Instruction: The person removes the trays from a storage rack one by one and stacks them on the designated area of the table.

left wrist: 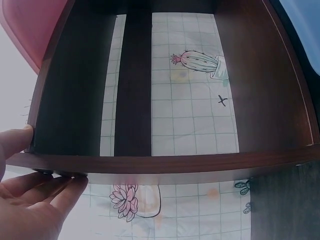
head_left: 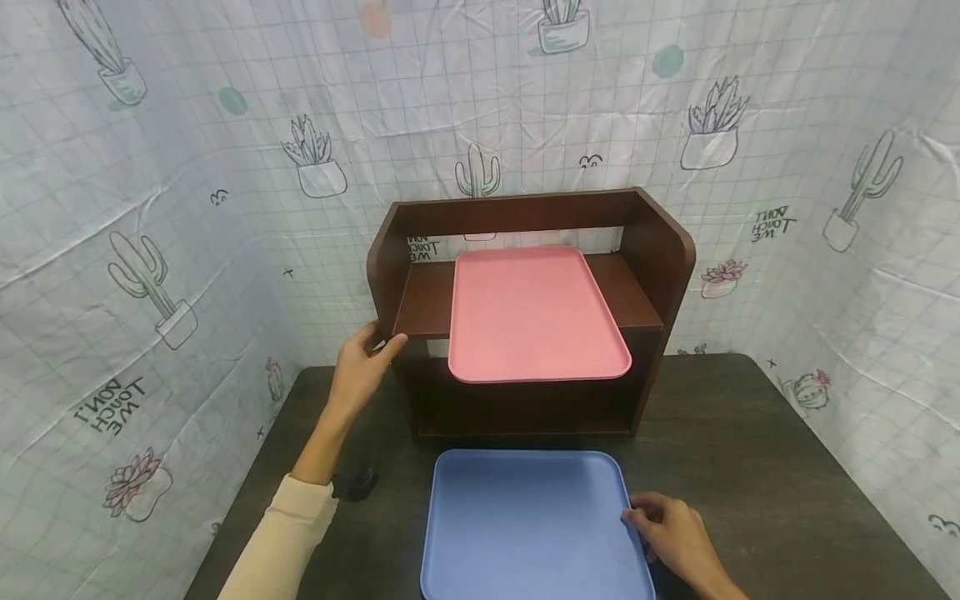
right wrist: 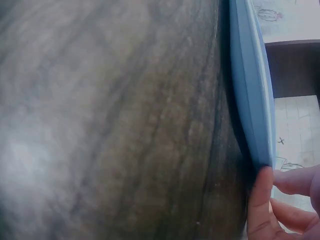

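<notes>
A dark brown wooden shelf [head_left: 525,408] with two levels stands at the back of the table. My left hand [head_left: 360,367] grips its left side panel, thumb on the front edge near the middle board and fingers along the outer face, as the left wrist view shows. On the middle board lies a pink tray [head_left: 532,317], its near end jutting out past the shelf front. In front of the shelf is a blue tray [head_left: 532,525], cut off by the bottom of the head view. My right hand [head_left: 671,533] pinches that tray's right rim [right wrist: 255,90] between thumb and fingers.
The dark table [head_left: 720,442] extends to both sides of the shelf. A white patterned cloth [head_left: 480,92] hangs behind and on both sides. Beside the left cuff is a small black object [head_left: 358,485]. The lower level of the shelf is partly hidden by the pink tray.
</notes>
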Tool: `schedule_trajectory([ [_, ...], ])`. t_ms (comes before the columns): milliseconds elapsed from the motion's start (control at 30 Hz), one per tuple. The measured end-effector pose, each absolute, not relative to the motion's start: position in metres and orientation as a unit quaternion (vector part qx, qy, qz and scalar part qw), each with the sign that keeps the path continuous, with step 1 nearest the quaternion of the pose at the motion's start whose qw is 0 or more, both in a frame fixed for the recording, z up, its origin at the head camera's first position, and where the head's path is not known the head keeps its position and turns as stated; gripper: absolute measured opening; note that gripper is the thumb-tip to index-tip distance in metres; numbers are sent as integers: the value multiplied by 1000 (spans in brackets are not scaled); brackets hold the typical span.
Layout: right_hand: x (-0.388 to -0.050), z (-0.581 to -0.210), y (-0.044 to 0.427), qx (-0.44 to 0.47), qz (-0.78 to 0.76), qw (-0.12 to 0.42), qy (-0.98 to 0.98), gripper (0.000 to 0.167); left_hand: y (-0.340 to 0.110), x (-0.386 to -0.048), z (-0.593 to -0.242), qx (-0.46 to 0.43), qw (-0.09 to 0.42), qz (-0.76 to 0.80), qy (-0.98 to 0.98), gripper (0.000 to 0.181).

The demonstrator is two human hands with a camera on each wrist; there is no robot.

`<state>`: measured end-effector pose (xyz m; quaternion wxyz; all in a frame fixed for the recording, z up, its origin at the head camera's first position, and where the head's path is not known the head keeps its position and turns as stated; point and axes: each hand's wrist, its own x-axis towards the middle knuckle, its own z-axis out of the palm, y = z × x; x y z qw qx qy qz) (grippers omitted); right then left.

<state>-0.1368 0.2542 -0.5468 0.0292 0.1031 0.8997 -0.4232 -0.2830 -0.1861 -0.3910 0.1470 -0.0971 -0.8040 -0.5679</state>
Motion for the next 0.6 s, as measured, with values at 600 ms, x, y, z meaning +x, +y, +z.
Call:
schedule_trajectory([
  [600, -140, -527, 256, 85, -473, 2, 877, 14, -186, -281, -389, -95, 142, -562, -809, 63],
])
